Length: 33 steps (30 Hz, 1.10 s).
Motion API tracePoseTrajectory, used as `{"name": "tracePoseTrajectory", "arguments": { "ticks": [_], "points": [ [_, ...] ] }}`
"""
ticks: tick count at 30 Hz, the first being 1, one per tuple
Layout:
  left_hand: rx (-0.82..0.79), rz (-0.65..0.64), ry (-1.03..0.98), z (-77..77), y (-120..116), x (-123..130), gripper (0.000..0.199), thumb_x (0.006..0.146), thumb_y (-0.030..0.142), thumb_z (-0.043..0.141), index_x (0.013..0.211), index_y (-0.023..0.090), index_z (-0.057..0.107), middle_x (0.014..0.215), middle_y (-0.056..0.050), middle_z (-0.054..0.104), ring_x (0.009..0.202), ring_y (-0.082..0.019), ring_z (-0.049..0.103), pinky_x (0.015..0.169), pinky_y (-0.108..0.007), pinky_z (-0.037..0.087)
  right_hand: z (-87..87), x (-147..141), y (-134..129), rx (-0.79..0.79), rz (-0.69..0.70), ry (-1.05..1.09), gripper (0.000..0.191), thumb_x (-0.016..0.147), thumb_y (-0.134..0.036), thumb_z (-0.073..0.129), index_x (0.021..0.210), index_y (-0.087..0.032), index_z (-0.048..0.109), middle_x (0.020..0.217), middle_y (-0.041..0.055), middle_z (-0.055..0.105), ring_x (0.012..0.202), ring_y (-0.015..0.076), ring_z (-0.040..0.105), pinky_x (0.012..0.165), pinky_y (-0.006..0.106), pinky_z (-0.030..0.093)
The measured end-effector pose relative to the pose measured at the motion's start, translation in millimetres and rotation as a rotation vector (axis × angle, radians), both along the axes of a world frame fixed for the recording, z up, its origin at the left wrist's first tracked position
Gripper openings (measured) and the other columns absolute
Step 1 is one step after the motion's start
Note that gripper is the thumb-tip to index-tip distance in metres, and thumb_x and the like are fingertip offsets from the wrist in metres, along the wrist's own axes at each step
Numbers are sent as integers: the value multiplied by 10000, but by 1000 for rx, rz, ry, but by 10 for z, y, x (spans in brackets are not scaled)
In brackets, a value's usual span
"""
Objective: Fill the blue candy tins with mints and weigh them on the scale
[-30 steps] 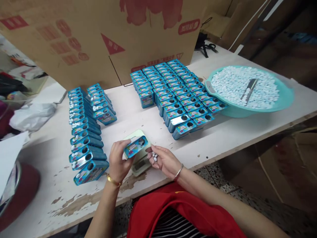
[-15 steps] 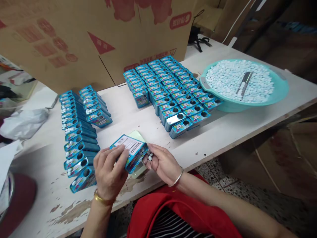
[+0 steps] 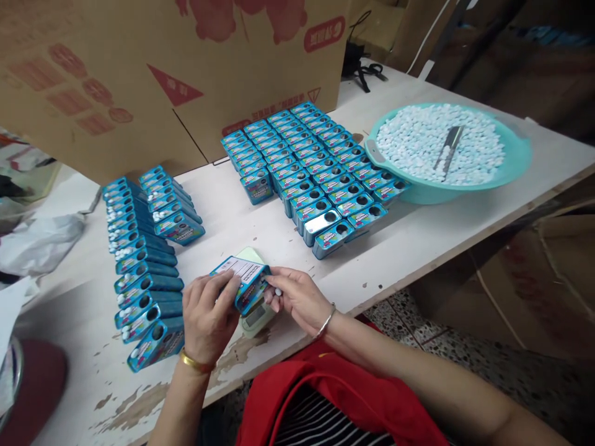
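Observation:
My left hand (image 3: 209,310) is closed around a blue tin (image 3: 248,282), tilted so its opening end faces my right hand. My right hand (image 3: 295,300) is at that end with curled fingers, holding a few small white candies (image 3: 277,292). Beneath the tin lies a pale green scale (image 3: 255,321), partly covered. Rows of blue tins with round holes (image 3: 325,176) stand beyond my hands. On the left, more tins (image 3: 149,294) stand in two columns, many with white candies on top. A turquoise basin (image 3: 518,158) full of white candies holds a metal scoop (image 3: 449,148).
A large cardboard box (image 3: 153,37) stands along the table's back edge. White plastic bags (image 3: 46,241) and a dark red container (image 3: 39,384) are at the left. Black straps (image 3: 365,74) lie at the back, and cartons (image 3: 525,279) stand below the table at the right.
The view has shifted slightly. My right thumb and fingers have come closer to the tin's opening end, and more of the scale shows below the tin.

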<state>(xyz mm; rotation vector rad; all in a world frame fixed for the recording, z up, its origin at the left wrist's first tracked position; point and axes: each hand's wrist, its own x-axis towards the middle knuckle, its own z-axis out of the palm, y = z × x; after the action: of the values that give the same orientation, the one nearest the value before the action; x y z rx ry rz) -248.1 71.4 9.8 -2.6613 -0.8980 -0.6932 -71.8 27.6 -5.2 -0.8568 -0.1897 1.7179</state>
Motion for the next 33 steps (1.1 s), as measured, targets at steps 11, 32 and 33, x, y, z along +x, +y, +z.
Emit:
{"name": "tracePoseTrajectory", "arguments": {
  "ticks": [11, 32, 33],
  "points": [
    [-614, 212, -522, -437, 1356, 829, 430, 716, 368, 660, 1064, 200, 472, 927, -13, 571, 784, -140, 563, 706, -270, 478, -321, 307, -195, -83, -109, -72, 415, 586, -414, 781, 818, -108, 623, 666, 1, 573, 494, 53, 481, 394, 163, 278],
    [-264, 729, -65, -114, 1607, -306, 352, 743, 388, 611, 1018, 171, 583, 1243, -207, 452, 1196, -406, 386, 939, -620, 323, -735, 304, -378, -202, 31, -133, 458, 540, -484, 805, 778, -120, 658, 652, 4, 568, 470, 53, 467, 377, 162, 248],
    [-246, 765, 30, -106, 1608, -380, 314, 738, 364, 612, 994, 183, 598, 1270, -202, 442, 1207, -412, 374, 934, -626, 318, -743, 301, -377, -192, 40, -142, 451, 542, -479, 804, 774, -121, 658, 651, 5, 570, 467, 54, 467, 376, 165, 248]
  ]
}}
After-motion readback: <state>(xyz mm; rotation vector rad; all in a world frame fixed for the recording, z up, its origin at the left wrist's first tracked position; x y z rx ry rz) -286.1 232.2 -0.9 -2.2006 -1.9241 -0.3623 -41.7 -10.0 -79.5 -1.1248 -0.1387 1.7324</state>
